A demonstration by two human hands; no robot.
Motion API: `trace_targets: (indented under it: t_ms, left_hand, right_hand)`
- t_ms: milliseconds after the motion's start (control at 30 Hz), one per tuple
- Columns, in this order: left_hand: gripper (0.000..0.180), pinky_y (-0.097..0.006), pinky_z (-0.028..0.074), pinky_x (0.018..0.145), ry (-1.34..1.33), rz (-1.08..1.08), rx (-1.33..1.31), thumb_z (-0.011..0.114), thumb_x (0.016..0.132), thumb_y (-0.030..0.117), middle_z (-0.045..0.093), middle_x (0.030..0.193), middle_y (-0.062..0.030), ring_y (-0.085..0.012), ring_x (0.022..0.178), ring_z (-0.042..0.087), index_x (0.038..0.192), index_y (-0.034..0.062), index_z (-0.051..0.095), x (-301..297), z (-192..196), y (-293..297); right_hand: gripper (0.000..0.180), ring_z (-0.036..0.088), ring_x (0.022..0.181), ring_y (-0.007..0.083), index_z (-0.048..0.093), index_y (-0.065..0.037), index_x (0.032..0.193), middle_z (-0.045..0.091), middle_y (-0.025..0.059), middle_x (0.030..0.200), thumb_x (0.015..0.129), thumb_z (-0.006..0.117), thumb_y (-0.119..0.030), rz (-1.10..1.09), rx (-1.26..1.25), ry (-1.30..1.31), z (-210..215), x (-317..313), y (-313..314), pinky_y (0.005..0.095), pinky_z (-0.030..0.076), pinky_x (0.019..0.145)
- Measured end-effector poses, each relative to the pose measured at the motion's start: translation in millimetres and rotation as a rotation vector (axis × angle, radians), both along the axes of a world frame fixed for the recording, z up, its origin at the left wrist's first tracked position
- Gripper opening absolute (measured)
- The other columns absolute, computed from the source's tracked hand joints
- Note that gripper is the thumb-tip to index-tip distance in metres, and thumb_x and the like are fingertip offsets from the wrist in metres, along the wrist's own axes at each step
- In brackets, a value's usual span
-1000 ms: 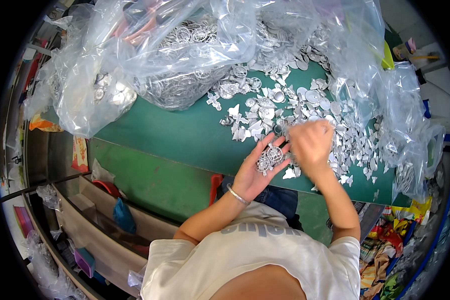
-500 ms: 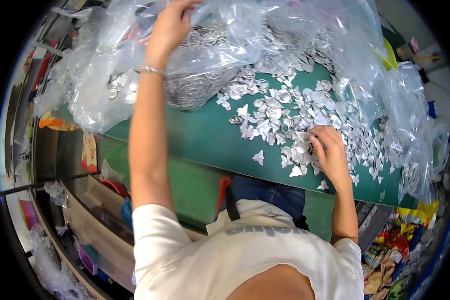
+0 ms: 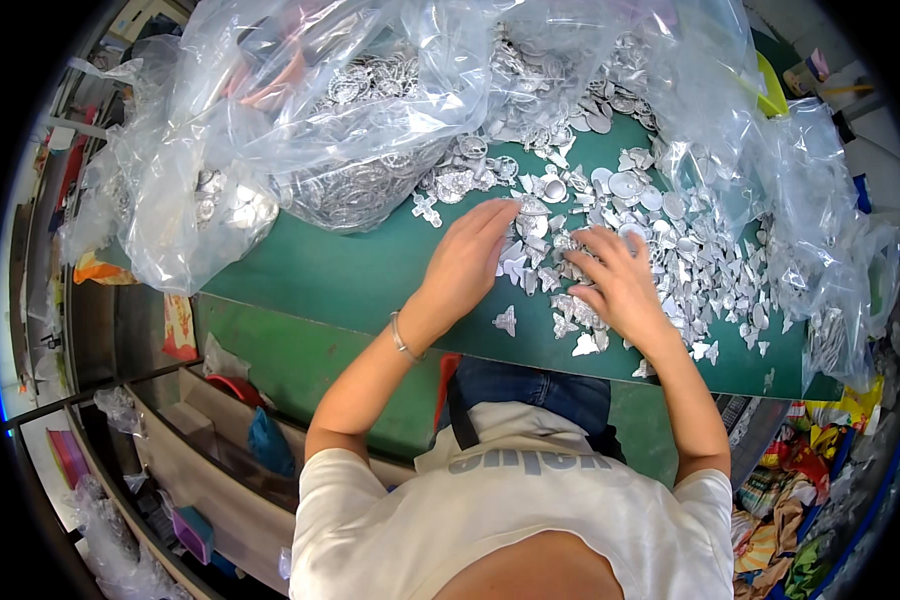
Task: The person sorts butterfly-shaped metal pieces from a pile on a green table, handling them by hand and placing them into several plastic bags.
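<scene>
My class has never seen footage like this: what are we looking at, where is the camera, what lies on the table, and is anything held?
No machine here: just a person's two bare hands. The camera is worn on that person's head, looking down through a fisheye lens, so straight edges bend near the rim. On the green table lie many small silvery pieces; clear plastic bags farther back contain more. The left hand is at the pile's left edge, fingers together; the right hand spreads its fingers over the pieces. No held piece shows clearly, and the left palm is hidden.
</scene>
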State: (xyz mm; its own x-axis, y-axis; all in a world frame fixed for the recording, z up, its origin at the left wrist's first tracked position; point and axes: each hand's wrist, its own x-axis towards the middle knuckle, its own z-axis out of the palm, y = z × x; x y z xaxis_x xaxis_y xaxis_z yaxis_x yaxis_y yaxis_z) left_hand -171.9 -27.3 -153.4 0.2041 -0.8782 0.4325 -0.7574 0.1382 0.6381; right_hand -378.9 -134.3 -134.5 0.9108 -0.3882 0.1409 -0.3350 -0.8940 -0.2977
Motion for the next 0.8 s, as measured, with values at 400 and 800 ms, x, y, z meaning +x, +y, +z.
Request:
trace_targets:
  t_ms: [400,800]
  left_hand:
    - [0.03,-0.04,0.039,0.086,-0.236,0.025,0.131,0.056,0.069,-0.007,0.056,0.102,-0.008,-0.0263,0.099,0.053,0.097,0.0026,0.061,24,-12,-10]
    - [0.038,-0.041,0.042,0.095,1.926,-0.063,0.177,0.045,0.093,0.02,0.05,0.121,-0.0178,-0.031,0.111,0.051,0.124,-0.0023,0.042,-41,6,30]
  right_hand:
    - [0.02,0.05,0.092,0.0258,0.063,-0.003,0.085,0.057,0.009,0.092,0.072,0.069,-0.018,-0.259,0.006,-0.287,0,40,-13,0.0372,0.036,0.079]
    - [0.011,0.054,0.083,0.0253,0.058,-0.005,0.069,0.059,0.007,0.08,0.065,0.069,-0.004,0.055,0.188,-0.507,10,49,17,0.036,0.039,0.073]
